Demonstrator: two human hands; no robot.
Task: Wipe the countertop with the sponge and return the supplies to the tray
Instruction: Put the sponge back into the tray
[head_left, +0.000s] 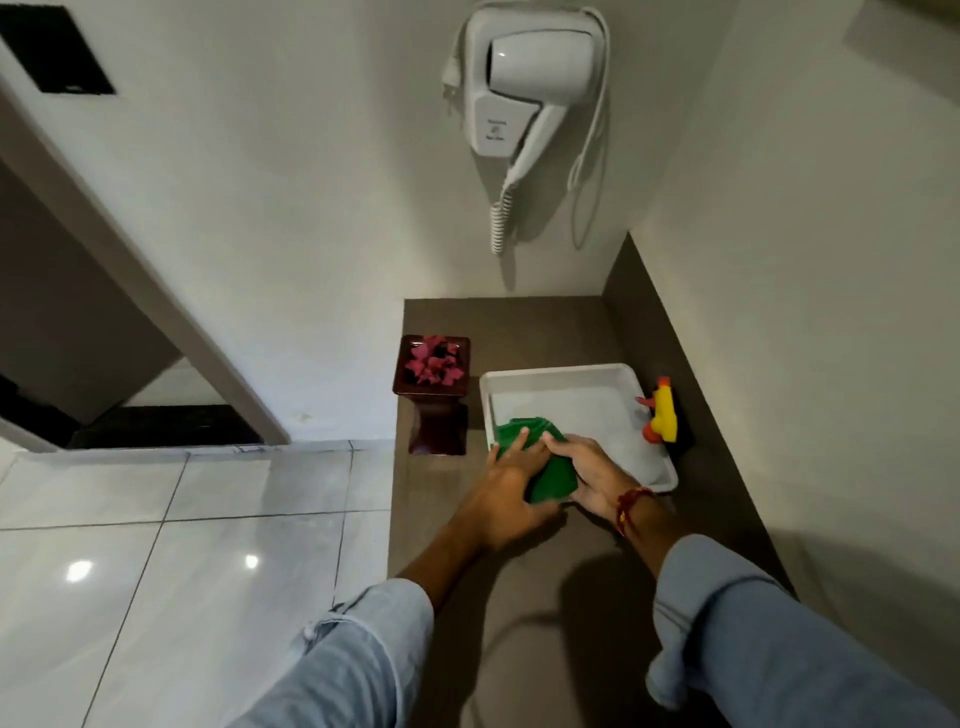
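Two hands: we see both of them meeting on one green sponge (540, 470) at the near left corner of the tray.
Left hand (506, 496): it lies palm down on the sponge, and we see its fingers (511, 449) stretched forward and slightly spread over the green top.
Right hand (589, 475): it holds the sponge's right side, and we see its fingers (558, 447) curled over the edge, closed on the sponge.
Sponge: it looks folded or layered; we see it partly inside the tray and partly over the near rim, with its near end above the countertop (524, 613).
Tray (558, 370): white, shallow, rectangular, sitting on the brown countertop near the corner of the walls.
Spray bottle (663, 413): we see a yellow and orange head just beside the tray's right rim, outside the tray; its dark body is mostly hidden.
Vase (435, 395): dark red with pink flowers, just left of the tray at the countertop's left edge.
Hair dryer (524, 83): white, mounted on the wall above, with a coiled cord hanging.
Wrist: we see a red thread band (631, 501) on the right one.
Sleeves: pale blue, rolled on both forearms.
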